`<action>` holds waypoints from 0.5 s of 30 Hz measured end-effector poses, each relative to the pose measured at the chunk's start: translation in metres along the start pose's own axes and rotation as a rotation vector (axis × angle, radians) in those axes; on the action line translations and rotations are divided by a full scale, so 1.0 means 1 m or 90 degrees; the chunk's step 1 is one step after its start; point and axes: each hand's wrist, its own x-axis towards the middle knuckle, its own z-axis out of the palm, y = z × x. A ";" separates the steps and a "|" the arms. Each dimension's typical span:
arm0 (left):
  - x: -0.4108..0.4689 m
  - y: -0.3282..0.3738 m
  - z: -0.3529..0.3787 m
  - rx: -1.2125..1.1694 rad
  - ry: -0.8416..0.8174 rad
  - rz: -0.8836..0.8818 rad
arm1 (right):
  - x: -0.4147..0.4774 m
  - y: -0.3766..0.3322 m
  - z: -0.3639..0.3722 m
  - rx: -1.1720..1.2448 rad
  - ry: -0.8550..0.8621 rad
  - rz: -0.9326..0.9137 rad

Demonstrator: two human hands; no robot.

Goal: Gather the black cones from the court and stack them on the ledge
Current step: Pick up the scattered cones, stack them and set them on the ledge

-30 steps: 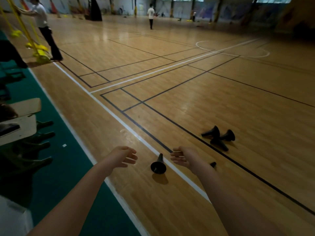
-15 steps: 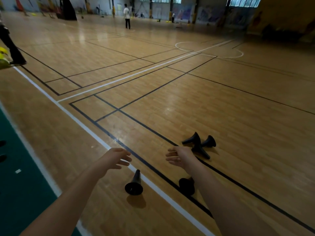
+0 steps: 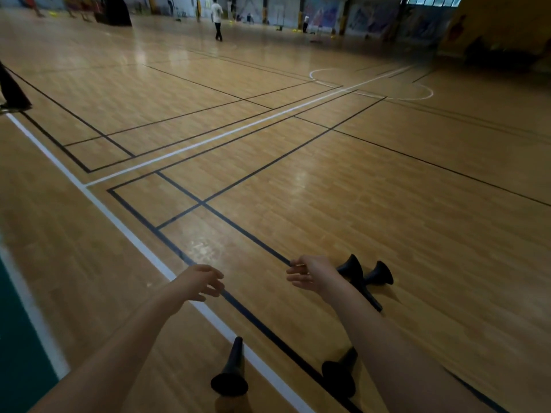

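Note:
Several black cones lie tipped over on the wooden court. One cone (image 3: 231, 371) lies near the bottom centre by the white line. A second cone (image 3: 340, 371) lies partly under my right forearm. A cluster of cones (image 3: 362, 274) lies just right of my right hand (image 3: 308, 274). That hand hovers over the floor with fingers loosely curled and holds nothing. My left hand (image 3: 200, 282) is stretched forward over the white line, fingers apart, empty. The ledge is not in view.
Green flooring (image 3: 18, 347) borders the court at the left edge. A person (image 3: 217, 20) walks far off at the back. Dark legs (image 3: 12, 90) stand at the far left. Black and white court lines cross the floor.
The view has moved forward and right over the court. The two nearest cones have slid toward the bottom of the frame, and the cluster now lies right beside my right hand. Both hands stay empty.

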 end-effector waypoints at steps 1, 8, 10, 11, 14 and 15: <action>0.012 0.008 -0.008 0.006 -0.004 -0.002 | 0.011 -0.012 0.006 -0.002 -0.003 0.000; 0.085 0.062 -0.049 -0.007 0.021 -0.008 | 0.075 -0.076 0.040 -0.003 -0.031 -0.005; 0.102 0.069 -0.055 -0.017 0.026 -0.005 | 0.091 -0.091 0.046 -0.011 -0.041 -0.011; 0.108 0.070 -0.056 -0.024 0.030 -0.009 | 0.099 -0.096 0.048 -0.013 -0.042 -0.015; 0.129 0.071 -0.060 -0.033 0.045 -0.018 | 0.127 -0.116 0.052 -0.018 -0.056 -0.017; 0.138 0.072 -0.060 -0.038 0.050 -0.022 | 0.139 -0.123 0.053 -0.023 -0.067 -0.018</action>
